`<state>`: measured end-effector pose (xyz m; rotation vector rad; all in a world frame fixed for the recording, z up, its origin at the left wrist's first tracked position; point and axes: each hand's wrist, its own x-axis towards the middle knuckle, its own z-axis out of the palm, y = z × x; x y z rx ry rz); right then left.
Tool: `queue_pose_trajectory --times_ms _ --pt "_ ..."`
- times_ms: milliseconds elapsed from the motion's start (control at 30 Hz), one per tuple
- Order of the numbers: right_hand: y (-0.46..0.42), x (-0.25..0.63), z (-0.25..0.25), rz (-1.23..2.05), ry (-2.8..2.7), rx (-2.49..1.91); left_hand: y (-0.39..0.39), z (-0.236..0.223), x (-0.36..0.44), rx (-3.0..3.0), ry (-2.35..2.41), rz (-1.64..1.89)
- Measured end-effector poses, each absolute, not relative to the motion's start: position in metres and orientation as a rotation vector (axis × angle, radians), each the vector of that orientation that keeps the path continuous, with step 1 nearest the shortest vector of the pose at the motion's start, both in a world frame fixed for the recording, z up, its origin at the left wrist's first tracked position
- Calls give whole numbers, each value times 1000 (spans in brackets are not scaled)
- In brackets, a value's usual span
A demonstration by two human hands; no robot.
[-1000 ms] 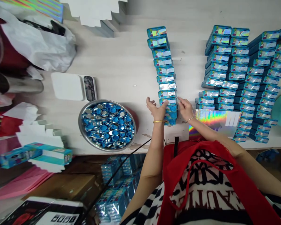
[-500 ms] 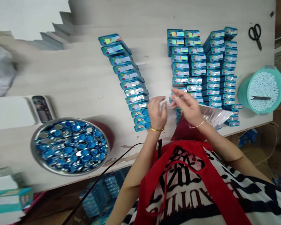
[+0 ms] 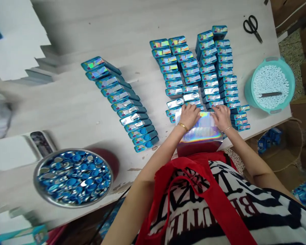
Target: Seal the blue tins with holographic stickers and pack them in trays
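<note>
A shiny rainbow-reflecting sheet [image 3: 201,134] lies at the table's front edge, against the red apron, overlapping the near ends of the rows of blue tins [image 3: 173,92]. My left hand [image 3: 190,116] is closed at the sheet's far left corner, with a gold bangle on the wrist. At the far right corner my right hand [image 3: 222,117] has its fingers curled over the edge. Whether a small piece sits between the fingertips is hidden. Many tins carry a shiny strip on top. In the separate left row, the nearest tins show round blue caps [image 3: 142,131].
Left of the tins stand a steel bowl of blue and silver caps [image 3: 75,178] and a white scale [image 3: 14,149]. A turquoise basket [image 3: 248,88] of small white pieces is at the right, near black scissors [image 3: 252,28]. White stacked sheets [image 3: 15,37] fill the far left.
My hands were held close together above the tins, and have moved apart and down onto the sheet. The sheet has turned flatter towards me. The whole view has shifted to the right.
</note>
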<state>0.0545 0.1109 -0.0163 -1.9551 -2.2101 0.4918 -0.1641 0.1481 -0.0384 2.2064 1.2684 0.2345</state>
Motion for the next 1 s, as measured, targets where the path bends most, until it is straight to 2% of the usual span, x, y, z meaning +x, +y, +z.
queue_pose_trajectory --times_ms 300,567,733,900,1000 --pt "130 21 -18 728 -2362 -1745 130 -21 -195 2165 1458 210" --pt "142 -1 -27 762 -2386 -1785 117 -30 -174 2251 1469 374" --pt "142 1 -35 741 -2374 -1837 79 -23 -175 2182 1313 449" --pt "134 -5 -27 687 -2186 -1767 45 6 -196 1616 1450 827" --pt "119 -26 -10 844 -1887 -1609 48 14 -216 996 1594 1158"
